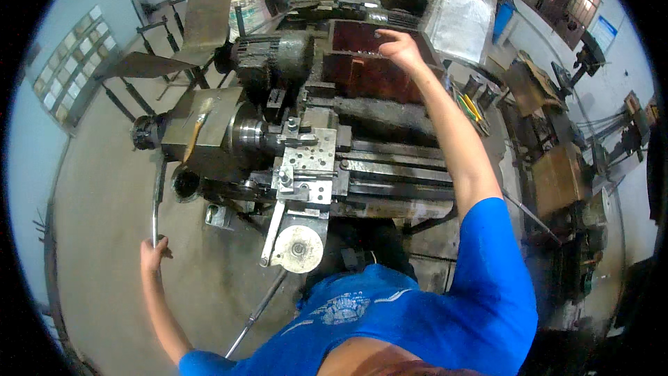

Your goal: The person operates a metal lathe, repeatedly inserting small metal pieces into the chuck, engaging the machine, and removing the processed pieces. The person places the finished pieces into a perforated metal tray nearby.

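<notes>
My left hand (153, 255) is closed around the lower end of a long metal lever (156, 202), which rises to the headstock of a small metal lathe (198, 122). My right hand (402, 49) reaches far forward above a rusty red-brown metal box (369, 80) behind the lathe bed. Its index finger stretches out with the thumb apart, and nothing shows between them. Small shiny bits lie in the box. The spindle chuck (247, 130) faces a drilled tool plate (309, 157) on the carriage. A round handwheel (298, 249) sits at the near end.
A wooden-handled brush (197, 134) lies on the headstock. An electric motor (275, 56) stands behind it. One rod (257, 313) slants beside my body. Bent sheet-metal guards (205, 24) rise at the far left; more machinery (563, 181) stands on the right.
</notes>
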Demonstrator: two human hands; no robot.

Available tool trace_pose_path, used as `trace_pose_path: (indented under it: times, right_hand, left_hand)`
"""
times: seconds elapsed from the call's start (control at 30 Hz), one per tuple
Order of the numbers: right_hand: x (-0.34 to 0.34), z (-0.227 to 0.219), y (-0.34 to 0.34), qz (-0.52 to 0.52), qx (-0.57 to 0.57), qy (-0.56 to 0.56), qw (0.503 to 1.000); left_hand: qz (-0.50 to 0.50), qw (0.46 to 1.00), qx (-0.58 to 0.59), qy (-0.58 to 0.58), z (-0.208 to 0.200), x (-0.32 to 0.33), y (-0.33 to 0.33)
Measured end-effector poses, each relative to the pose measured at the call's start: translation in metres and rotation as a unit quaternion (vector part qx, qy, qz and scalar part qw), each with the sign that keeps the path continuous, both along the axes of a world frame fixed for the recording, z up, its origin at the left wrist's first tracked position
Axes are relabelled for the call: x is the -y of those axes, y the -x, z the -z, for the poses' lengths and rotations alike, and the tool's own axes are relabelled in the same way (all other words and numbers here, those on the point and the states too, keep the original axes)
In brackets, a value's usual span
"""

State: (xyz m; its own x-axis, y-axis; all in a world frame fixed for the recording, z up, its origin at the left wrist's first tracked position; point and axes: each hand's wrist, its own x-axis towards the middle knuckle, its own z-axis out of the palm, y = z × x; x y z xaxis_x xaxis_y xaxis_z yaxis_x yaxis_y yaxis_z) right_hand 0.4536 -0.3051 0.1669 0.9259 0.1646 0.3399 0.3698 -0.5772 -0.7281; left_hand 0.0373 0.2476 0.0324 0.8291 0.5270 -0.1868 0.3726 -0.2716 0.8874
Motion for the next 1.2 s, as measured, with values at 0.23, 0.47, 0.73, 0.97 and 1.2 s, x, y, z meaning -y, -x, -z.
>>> trace_pose_path:
  times: [0.23, 0.47, 0.73, 0.97, 1.2]
  right_hand:
    - [0.142, 0.035, 0.109, 0.061, 0.073, 0.089, 0.992]
    - [0.316, 0.100, 0.333, 0.344, -0.097, 0.151, 0.922]
    - [0.364, 0.232, 0.515, 0.463, -0.369, 0.316, 0.741]
    - [0.367, 0.234, 0.504, 0.353, -0.483, 0.405, 0.691]
    - [0.367, 0.212, 0.478, 0.451, -0.372, 0.326, 0.743]
  left_hand:
    - [-0.030, 0.996, -0.011, -0.089, -0.029, 0.041, -0.002]
    - [-0.011, 0.996, -0.039, 0.082, 0.014, -0.022, -0.014]
    - [-0.051, 0.995, -0.077, 0.021, -0.006, 0.039, -0.024]
    - [-0.074, 0.992, -0.099, -0.018, -0.039, 0.083, -0.013]
    - [-0.010, 0.988, -0.089, -0.127, -0.003, 0.014, -0.004]
